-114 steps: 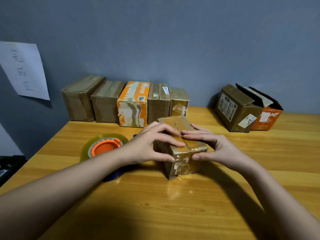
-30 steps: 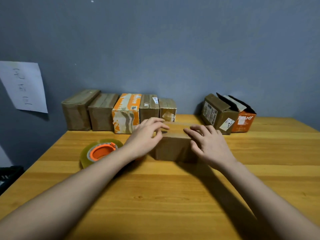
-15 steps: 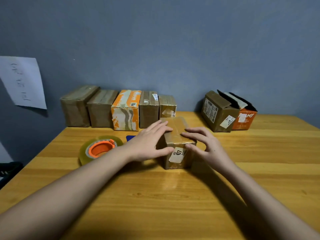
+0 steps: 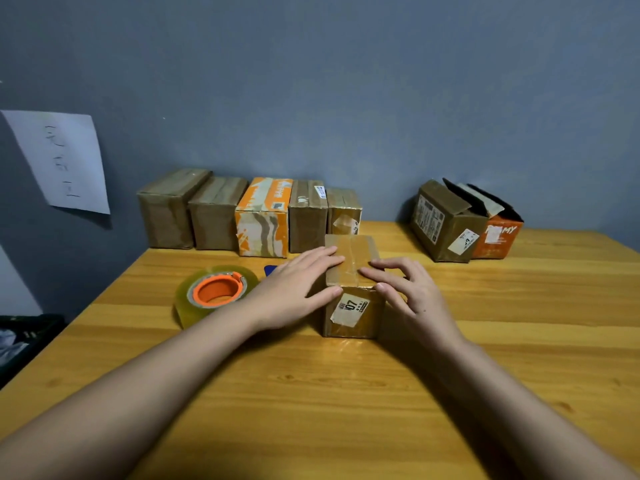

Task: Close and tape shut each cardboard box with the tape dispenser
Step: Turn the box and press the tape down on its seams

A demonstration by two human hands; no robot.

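Cardboard box (image 4: 350, 315) label reads "107" between hands.

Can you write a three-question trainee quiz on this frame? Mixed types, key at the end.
1. True or false: the tape roll is in the left hand.
2. How many boxes stand in the row along the wall left of the box under the hands?
3. Which box shows raised flaps: (a) orange striped box, (b) brown box at far right?

Key: 1 false, it lies on the table; 2 five; 3 b.
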